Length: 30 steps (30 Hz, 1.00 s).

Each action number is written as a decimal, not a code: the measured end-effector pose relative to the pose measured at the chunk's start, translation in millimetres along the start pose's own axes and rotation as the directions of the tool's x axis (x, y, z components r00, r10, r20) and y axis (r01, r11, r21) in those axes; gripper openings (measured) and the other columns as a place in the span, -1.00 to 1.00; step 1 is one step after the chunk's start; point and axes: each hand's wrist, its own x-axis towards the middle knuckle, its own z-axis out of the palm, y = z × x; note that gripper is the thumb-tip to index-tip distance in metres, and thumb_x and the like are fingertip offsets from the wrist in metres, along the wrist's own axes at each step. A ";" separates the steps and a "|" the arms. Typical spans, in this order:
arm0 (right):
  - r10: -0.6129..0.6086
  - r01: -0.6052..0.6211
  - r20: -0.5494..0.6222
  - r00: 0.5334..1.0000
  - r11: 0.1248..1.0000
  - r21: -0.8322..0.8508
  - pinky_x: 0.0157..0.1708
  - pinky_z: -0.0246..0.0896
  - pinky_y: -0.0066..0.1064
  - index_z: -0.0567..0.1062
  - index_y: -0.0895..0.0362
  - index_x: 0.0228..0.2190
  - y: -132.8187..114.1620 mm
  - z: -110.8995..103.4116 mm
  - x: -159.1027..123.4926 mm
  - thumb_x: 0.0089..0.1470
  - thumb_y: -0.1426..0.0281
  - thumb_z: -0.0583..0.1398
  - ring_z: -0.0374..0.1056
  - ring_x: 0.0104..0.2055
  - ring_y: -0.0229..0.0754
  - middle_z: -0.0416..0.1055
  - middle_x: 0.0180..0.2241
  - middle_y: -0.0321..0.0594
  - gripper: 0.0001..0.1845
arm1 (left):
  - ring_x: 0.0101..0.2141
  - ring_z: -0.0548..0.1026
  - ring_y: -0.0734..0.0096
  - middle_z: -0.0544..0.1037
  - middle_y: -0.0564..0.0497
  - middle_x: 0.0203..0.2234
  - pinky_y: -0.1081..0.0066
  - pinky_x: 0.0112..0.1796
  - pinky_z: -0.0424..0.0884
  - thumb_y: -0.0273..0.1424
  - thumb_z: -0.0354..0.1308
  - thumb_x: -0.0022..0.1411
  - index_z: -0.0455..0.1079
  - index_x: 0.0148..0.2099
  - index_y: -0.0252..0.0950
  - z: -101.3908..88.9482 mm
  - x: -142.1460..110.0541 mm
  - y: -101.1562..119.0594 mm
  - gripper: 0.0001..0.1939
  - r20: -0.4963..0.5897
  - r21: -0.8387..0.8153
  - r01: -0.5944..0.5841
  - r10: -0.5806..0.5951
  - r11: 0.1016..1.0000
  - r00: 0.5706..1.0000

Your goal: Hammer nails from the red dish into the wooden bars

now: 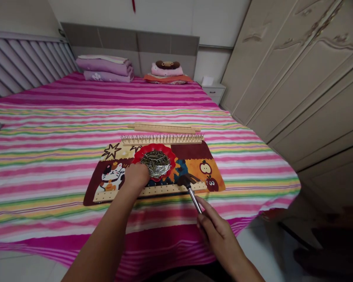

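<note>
A hammer with a dark head and a silver shaft [194,199] is gripped in my right hand [219,231]. Its head lies over the right part of the near wooden strip [164,189], which has a row of holes and several nails standing in it. My left hand [137,175] is at the left rim of a red scalloped bowl [172,150], curled closed; its fingertips are hidden behind the back of the hand. Loose nails [155,161] fill the bowl. Bowl and strip rest on a patterned mat [190,152] with a cat and apples.
Behind the bowl a second wooden strip [164,142] bristles with upright nails. Further back lie more wooden strips [164,128]. Striped cloth [53,156] covers the bed. Folded bedding [105,68] sits by the headboard, and a wardrobe [296,78] stands on the right.
</note>
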 end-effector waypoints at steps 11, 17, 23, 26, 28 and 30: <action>0.031 -0.030 -0.013 0.999 0.997 0.075 -0.53 0.06 -0.46 0.30 0.10 0.15 4.5 4.0 -0.3 0.15 0.27 0.07 0.13 -0.54 -0.27 0.27 -0.54 -0.35 -0.47 | -0.24 0.52 0.10 0.56 -0.30 -0.25 0.33 -0.31 0.34 -0.41 0.02 0.04 0.51 -0.24 -0.39 -8.2 2.1 -13.7 -0.70 0.013 -0.064 -0.028 0.029 0.998 1.000; 0.036 -0.038 0.020 0.999 0.995 0.096 -0.60 -0.02 -0.48 0.30 0.11 0.15 4.2 5.1 -0.4 0.14 0.26 0.07 0.07 -0.57 -0.29 0.25 -0.54 -0.35 -0.46 | -0.54 0.40 0.39 0.43 0.04 -0.66 0.46 -0.50 0.19 -0.26 0.02 0.01 0.35 -0.57 -0.28 -7.2 -12.3 -53.9 -0.76 -0.048 -0.382 0.044 -0.068 0.923 0.997; 0.032 -0.033 0.014 0.999 0.992 0.121 -0.61 -0.05 -0.49 0.30 0.13 0.15 6.2 8.3 0.5 0.14 0.22 0.08 0.05 -0.58 -0.30 0.20 -0.57 -0.37 -0.44 | -0.47 0.41 0.38 0.45 0.05 -0.55 0.45 -0.46 0.24 -0.13 0.00 -0.04 0.31 -0.58 -0.25 26.9 -55.8 -95.8 -0.69 -0.198 -0.600 0.062 -0.223 0.797 0.954; 0.039 -0.042 0.030 0.999 0.993 0.107 -0.61 -0.05 -0.49 0.29 0.13 0.16 4.3 11.1 -0.2 0.13 0.22 0.08 0.05 -0.59 -0.31 0.21 -0.57 -0.37 -0.42 | -0.40 0.42 0.33 0.47 0.00 -0.48 0.42 -0.39 0.28 -0.16 0.00 -0.06 0.33 -0.55 -0.23 46.6 -73.2 -101.8 -0.73 -0.242 -0.597 0.061 -0.251 0.800 0.937; 0.045 -0.050 0.061 0.997 0.995 0.088 -0.61 -0.05 -0.49 0.27 0.14 0.16 2.7 13.1 -1.5 0.13 0.22 0.07 0.04 -0.59 -0.31 0.23 -0.56 -0.37 -0.42 | -0.39 0.42 0.32 0.45 -0.01 -0.49 0.41 -0.36 0.29 -0.19 0.00 -0.04 0.31 -0.56 -0.22 56.3 -79.4 -100.0 -0.76 -0.243 -0.567 0.063 -0.240 0.821 0.940; 0.048 -0.053 0.072 0.996 0.996 0.075 -0.61 -0.06 -0.49 0.28 0.14 0.16 2.3 14.6 -3.2 0.14 0.22 0.07 0.04 -0.60 -0.32 0.22 -0.56 -0.38 -0.43 | -0.37 0.42 0.31 0.44 -0.03 -0.49 0.40 -0.32 0.30 -0.24 0.00 -0.01 0.29 -0.56 -0.22 62.0 -82.1 -96.2 -0.79 -0.238 -0.530 0.060 -0.217 0.846 0.947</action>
